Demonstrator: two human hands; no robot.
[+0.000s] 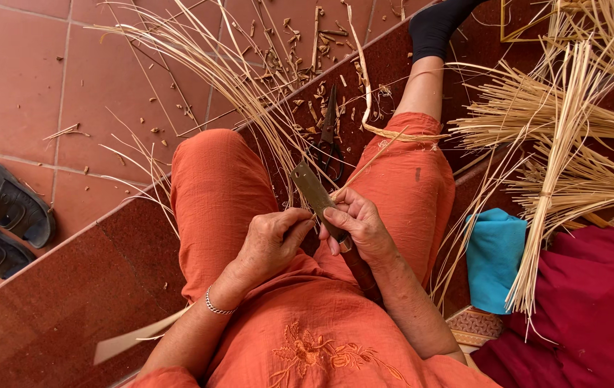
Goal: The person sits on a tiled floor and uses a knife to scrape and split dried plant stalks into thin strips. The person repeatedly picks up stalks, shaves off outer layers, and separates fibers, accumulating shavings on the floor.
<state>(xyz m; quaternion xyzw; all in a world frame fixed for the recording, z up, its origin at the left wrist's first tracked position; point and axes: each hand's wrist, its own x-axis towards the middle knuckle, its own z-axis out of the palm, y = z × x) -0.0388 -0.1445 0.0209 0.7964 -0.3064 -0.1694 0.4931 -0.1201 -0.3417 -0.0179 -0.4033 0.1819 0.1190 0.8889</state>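
Pale bamboo strip (354, 176) pinched against the flat knife blade (310, 190), both held over the lap between the orange-clad knees. Right hand (357, 226) closed around the knife just above its dark wooden handle (361, 269), thumb pressing the strip to the blade. Left hand (271, 241) closed too, fingers curled against the blade's left side, seemingly steadying it; exactly what sits under those fingers cannot be told. Beyond the blade tip, black scissors (330, 136) lying on the dark red step among cut scraps. Left of the blade, a fan of long thin strips (206, 57) spreading over the tiled floor; far left of it, two dark sandals (2, 219). Right of the blade, a blue cloth (495, 259) and tied bundles of splints (565, 129). Best done, probably, with blade angle kept shallow, thumb clear of the edge, strip drawn steadily rather than jerked, pressure even to avoid tearing the fibre.
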